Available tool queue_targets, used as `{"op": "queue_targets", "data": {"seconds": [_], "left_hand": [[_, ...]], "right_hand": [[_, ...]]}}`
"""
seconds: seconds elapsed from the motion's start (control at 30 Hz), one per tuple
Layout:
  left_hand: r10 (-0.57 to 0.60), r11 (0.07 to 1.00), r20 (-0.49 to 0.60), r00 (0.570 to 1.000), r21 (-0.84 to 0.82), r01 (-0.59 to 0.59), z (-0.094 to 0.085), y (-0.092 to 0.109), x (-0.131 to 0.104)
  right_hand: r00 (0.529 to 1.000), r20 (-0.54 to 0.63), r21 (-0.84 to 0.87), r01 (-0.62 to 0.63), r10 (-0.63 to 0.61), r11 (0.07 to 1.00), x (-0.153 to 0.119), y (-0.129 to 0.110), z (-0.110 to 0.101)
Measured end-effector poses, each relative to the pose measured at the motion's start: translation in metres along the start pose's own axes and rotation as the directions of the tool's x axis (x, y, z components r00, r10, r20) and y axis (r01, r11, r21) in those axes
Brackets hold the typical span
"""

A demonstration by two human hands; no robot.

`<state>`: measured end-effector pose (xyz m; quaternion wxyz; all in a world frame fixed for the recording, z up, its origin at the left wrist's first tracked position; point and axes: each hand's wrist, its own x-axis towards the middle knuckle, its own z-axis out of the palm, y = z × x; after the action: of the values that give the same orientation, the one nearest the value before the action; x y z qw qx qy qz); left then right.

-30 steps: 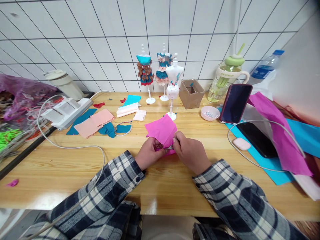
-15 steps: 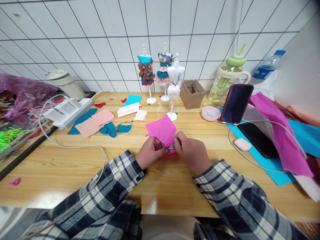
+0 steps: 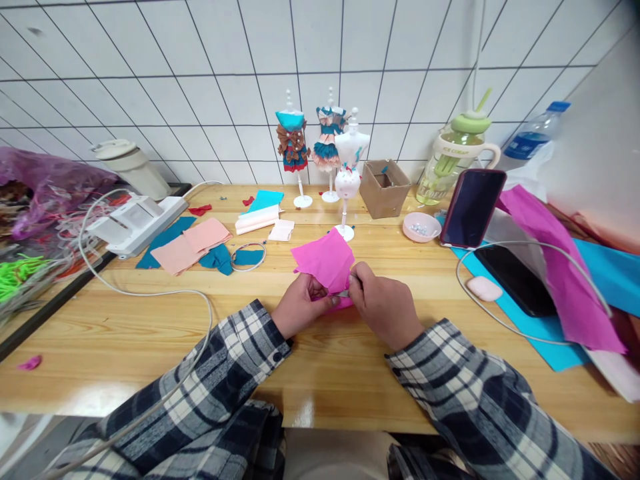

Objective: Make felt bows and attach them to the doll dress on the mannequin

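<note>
A piece of pink crepe paper stands up from my left hand, whose thumb and fingers pinch its lower part. My right hand is closed at the paper's right edge, its fingers pressed together around something small and greyish, mostly hidden. Another strip of pink shows low between the hands. Just behind the paper stands a bare white mini dress form on a thin stand. Two more forms, one in a blue and brown outfit and one in a teal and peach dress, are farther back.
Peach paper pieces, teal scraps and a metal ring lie left. On the right are a pink bowl of beads, a cardboard box, a propped phone and a cable. Another cable crosses my left side.
</note>
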<state>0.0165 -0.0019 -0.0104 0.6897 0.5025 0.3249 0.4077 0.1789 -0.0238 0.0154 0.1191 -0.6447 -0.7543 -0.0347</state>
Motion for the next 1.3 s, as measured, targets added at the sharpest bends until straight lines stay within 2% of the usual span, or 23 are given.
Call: {"op": "queue_targets", "data": {"seconds": [0.27, 0.37, 0.43, 0.5, 0.57, 0.73, 0.83, 0.93, 1.0, 1.07, 1.17, 1.27, 1.3], "left_hand": [[-0.023, 0.98, -0.056, 0.998, 0.195, 0.034, -0.004, -0.003, 0.0], [-0.023, 0.988, -0.036, 0.999, 0.149, 0.029, -0.004, -0.001, 0.001], [-0.008, 0.997, -0.032, 0.999, 0.073, 0.01, -0.004, 0.003, 0.001], [0.026, 1.0, -0.027, 0.999, -0.005, -0.026, -0.006, 0.007, 0.002], [0.057, 0.997, -0.018, 0.998, -0.042, -0.058, -0.007, 0.012, 0.002], [0.095, 0.994, -0.105, 0.99, -0.038, -0.1, -0.01, 0.017, 0.001], [0.102, 0.994, -0.107, 0.989, -0.026, -0.105, -0.011, 0.016, 0.001], [0.108, 0.993, -0.195, 0.975, -0.032, -0.117, -0.015, 0.013, 0.003], [0.099, 0.991, -0.29, 0.952, -0.056, -0.12, -0.019, 0.011, 0.006], [0.098, 0.986, -0.339, 0.936, -0.092, -0.137, -0.021, 0.011, 0.008], [0.047, 0.971, -0.302, 0.952, -0.21, -0.114, -0.02, 0.016, 0.008], [-0.071, 0.927, -0.16, 0.985, -0.375, 0.006, -0.015, 0.022, 0.006], [-0.097, 0.909, -0.109, 0.989, -0.415, 0.044, -0.014, 0.023, 0.005]], "right_hand": [[0.999, 0.043, 0.028, -0.034, 0.033, 0.999, 0.0, -0.002, -0.002], [0.996, 0.077, 0.205, -0.057, 0.042, 0.977, 0.003, 0.007, 0.0], [0.993, 0.115, 0.442, -0.033, -0.02, 0.896, 0.006, 0.017, 0.002], [0.985, 0.12, 0.647, 0.016, -0.123, 0.763, 0.009, 0.026, 0.004], [0.977, 0.085, 0.742, 0.069, -0.195, 0.667, 0.011, 0.031, 0.005], [0.979, -0.017, 0.8, 0.136, -0.205, 0.585, 0.012, 0.029, 0.01], [0.97, 0.039, 0.85, 0.095, -0.241, 0.518, 0.01, 0.028, 0.011], [0.954, 0.092, 0.838, 0.081, -0.286, 0.539, 0.009, 0.027, 0.011], [0.948, 0.08, 0.829, 0.108, -0.307, 0.549, 0.009, 0.026, 0.009], [0.945, 0.065, 0.831, 0.126, -0.32, 0.542, 0.008, 0.024, 0.006], [0.938, 0.047, 0.853, 0.141, -0.343, 0.502, 0.007, 0.021, 0.002], [0.936, 0.023, 0.894, 0.138, -0.35, 0.426, 0.005, 0.02, 0.002], [0.944, 0.012, 0.894, 0.138, -0.33, 0.426, 0.005, 0.021, 0.003]]}}
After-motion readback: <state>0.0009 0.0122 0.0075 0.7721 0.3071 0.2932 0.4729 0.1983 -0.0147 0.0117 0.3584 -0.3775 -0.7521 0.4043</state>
